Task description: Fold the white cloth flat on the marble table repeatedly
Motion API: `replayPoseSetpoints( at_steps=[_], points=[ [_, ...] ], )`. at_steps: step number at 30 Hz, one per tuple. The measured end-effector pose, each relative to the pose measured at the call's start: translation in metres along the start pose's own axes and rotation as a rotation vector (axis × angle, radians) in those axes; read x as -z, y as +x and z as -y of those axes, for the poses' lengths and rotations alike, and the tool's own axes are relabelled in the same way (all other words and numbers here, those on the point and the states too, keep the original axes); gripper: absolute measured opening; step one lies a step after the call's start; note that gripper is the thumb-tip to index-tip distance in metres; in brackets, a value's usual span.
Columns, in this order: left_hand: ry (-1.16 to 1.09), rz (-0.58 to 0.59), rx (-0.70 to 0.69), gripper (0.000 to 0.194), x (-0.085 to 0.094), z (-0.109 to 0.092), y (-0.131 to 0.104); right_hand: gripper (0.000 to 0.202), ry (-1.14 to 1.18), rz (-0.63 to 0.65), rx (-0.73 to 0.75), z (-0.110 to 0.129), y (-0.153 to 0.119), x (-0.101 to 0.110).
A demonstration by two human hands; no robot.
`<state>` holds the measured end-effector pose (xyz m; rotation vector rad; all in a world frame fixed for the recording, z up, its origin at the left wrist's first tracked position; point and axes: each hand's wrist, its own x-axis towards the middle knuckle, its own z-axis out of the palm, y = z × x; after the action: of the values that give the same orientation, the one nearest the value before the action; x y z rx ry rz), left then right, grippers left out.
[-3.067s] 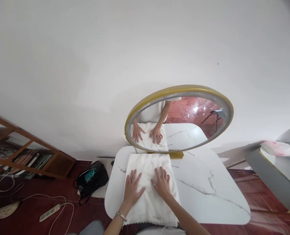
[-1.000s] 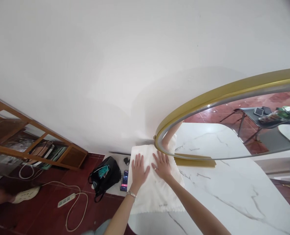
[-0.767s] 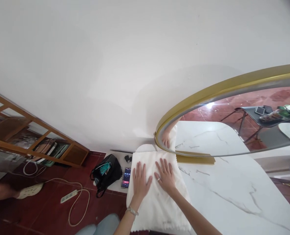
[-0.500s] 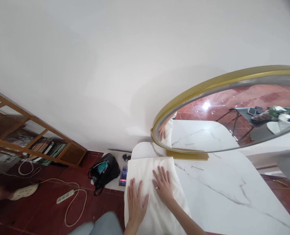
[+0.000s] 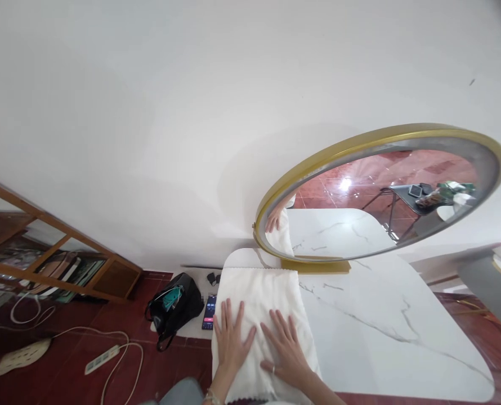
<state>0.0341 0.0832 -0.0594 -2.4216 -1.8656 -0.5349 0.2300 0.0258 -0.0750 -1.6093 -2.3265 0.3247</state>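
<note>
A white cloth (image 5: 261, 287) with a scalloped edge lies flat over the left end of a white marble-patterned table (image 5: 372, 326). My left hand (image 5: 232, 340) rests palm down on the cloth's left side, fingers spread. On the right part of the cloth lies my right hand (image 5: 285, 349), also flat with its fingers apart and a ring on one of them. Neither hand grips anything. Light wrinkles run through the cloth around the right hand. Its near edge shows at the bottom of the view.
An oval gold-framed mirror (image 5: 372, 211) stands at the table's back. Left of the table are a phone (image 5: 209, 313), a black bag (image 5: 174, 306) and, on the red floor, a power strip (image 5: 102, 360) with a trailing cord. A wooden cabinet (image 5: 117, 277) stands against the wall.
My right hand has slid down the cloth toward me, and its thumb has spread out. My left hand stays flat with fingers wider apart. The camera view has shifted slightly.
</note>
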Motion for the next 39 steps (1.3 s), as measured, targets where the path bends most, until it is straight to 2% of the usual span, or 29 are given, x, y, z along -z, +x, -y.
replayPoseSetpoints(
  at_steps=[7, 11, 14, 18, 23, 28, 32, 39],
  points=[
    [-0.013, 0.025, -0.017, 0.063, -0.014, 0.013, 0.059, 0.075, -0.066, -0.033, -0.018, -0.028, 0.063, 0.006],
    [-0.014, 0.015, -0.033, 0.062, -0.016, 0.017, 0.074, 0.07, -0.096, -0.045, -0.027, -0.036, 0.082, 0.009],
    [-0.011, 0.015, -0.045, 0.059, -0.014, 0.018, 0.065, 0.068, -0.102, -0.058, -0.025, -0.028, 0.076, 0.008],
    [0.007, 0.021, -0.053, 0.059, -0.005, 0.017, 0.036, 0.07, -0.072, -0.072, 0.013, -0.009, 0.045, 0.009],
    [0.024, 0.033, -0.05, 0.061, 0.008, 0.008, -0.011, 0.076, 0.059, 0.11, 0.314, 0.009, 0.001, 0.019],
    [0.04, 0.025, -0.033, 0.064, 0.012, -0.006, -0.04, 0.087, 0.12, 0.226, 0.327, 0.009, -0.02, 0.028],
    [0.032, 0.04, -0.042, 0.065, 0.008, -0.016, -0.044, 0.077, 0.103, 0.248, 0.304, 0.002, -0.03, 0.034],
    [-0.021, 0.046, -0.104, 0.062, -0.001, -0.029, -0.02, 0.068, 0.014, 0.104, 0.244, -0.009, -0.031, 0.036]
  ],
)
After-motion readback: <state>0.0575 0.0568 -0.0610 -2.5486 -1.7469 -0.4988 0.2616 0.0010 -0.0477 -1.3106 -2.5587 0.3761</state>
